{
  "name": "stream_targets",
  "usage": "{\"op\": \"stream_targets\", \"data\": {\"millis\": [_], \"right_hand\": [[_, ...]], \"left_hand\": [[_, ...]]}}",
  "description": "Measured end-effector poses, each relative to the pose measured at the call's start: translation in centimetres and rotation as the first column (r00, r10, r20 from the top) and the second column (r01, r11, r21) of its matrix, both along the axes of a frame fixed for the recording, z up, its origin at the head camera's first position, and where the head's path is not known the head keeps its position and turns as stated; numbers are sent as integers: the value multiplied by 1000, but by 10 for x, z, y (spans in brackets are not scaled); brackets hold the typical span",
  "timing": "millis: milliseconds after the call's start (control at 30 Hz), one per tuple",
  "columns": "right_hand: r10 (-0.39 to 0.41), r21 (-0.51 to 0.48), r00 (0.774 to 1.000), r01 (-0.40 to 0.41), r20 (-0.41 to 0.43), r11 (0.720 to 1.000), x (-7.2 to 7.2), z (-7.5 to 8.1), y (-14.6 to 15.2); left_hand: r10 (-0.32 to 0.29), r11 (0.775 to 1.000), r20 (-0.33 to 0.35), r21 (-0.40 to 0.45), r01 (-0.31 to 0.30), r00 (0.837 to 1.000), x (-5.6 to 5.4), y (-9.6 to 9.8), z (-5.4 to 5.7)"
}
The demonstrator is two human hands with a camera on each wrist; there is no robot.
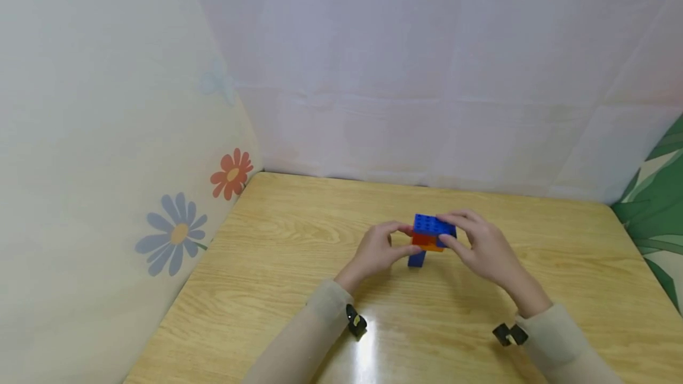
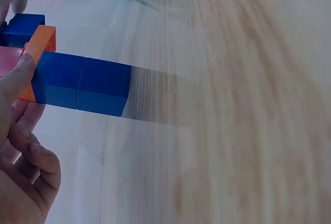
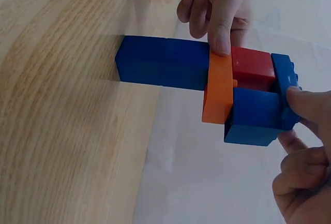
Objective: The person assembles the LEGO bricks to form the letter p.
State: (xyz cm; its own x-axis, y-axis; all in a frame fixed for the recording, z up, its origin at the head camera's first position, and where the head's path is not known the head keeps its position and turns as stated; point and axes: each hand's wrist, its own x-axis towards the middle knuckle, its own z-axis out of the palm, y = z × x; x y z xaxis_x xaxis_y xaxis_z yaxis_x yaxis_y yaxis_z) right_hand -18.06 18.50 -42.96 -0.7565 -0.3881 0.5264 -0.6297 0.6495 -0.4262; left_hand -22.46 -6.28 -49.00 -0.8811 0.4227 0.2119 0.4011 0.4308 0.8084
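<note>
A stack of toy building bricks stands upright on the table, between both hands. Two blue bricks (image 3: 163,62) form its column, and an orange brick (image 3: 220,89) lies across them. Above the orange one sit a red brick (image 3: 253,68) and, beside it, a blue brick (image 3: 256,107). A flat studded blue brick (image 1: 425,223) caps them. From the left, my left hand (image 1: 380,249) pinches the stack around the orange and red bricks, thumb on the orange edge. My right hand (image 1: 482,246) holds the top blue brick between thumb and fingers. Whether every brick is fully seated I cannot tell.
The wooden table (image 1: 299,224) spreads around the stack. A pale cloth wall (image 1: 373,76) rises behind it, and a wall with flower prints (image 1: 178,233) stands at the left. Green leaf prints (image 1: 656,212) show at the far right.
</note>
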Motion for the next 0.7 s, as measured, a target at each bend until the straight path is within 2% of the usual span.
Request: {"op": "stream_targets", "data": {"millis": [400,700], "right_hand": [[29,63,1000,-29,4,998,-5,6,3],[13,119,999,-18,37,993,-5,11,1]], "left_hand": [[0,1000,3,-13,0,1000,0,-1,-1],[2,1000,-15,-14,-2,1000,0,-1,-1]]}}
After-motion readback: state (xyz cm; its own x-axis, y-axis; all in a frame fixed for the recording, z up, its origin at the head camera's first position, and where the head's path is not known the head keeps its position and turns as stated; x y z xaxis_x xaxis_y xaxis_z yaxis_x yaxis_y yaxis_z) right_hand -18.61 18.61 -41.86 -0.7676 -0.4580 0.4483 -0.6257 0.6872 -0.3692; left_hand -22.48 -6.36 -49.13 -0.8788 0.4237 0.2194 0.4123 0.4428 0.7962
